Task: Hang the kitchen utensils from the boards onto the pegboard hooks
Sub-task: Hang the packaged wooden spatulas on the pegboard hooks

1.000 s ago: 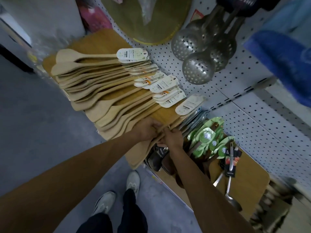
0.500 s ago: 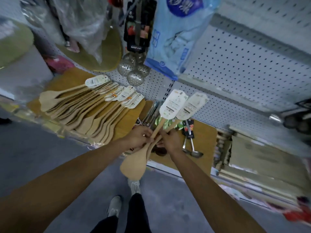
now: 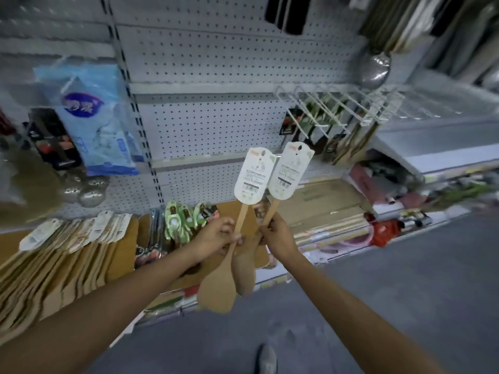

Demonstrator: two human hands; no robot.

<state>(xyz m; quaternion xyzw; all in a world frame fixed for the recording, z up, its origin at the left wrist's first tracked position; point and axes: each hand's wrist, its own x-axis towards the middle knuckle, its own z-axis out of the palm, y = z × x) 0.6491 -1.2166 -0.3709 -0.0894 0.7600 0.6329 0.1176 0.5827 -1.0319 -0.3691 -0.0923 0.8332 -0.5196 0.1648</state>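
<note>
Presently, in the head view, we hold two wooden spatulas upright in front of the pegboard (image 3: pixel 216 125), well clear of the boards they lay on a second ago. Our left hand (image 3: pixel 216 236) has its fingers curled round the handle of the left spatula (image 3: pixel 229 255), and our right hand (image 3: pixel 275 236) pinches the handle of the right spatula (image 3: pixel 244 268); both grips are closed on the wood, with no slack visible. The blades hang down below the hands and overlap; the card labels stand above, the left label (image 3: pixel 252 175) just beside the right label (image 3: pixel 290 170), edges touching or nearly so.

Compared with one second ago, when both hands were down among the pile on the board, the pair has been lifted out and the view has swung up and to the right. The remaining wooden spatulas (image 3: pixel 54 255) lie fanned on the left board (image 3: pixel 127 247), untouched.

We judge the pick complete and the carry under way. The white hooks (image 3: pixel 337 109) stand up and to the right of the labels, several already bearing utensils. The next step, in our assessment, calls for threading each label's hole onto a hook; whether a free hook is available we cannot tell, as that area is blurred.
</note>
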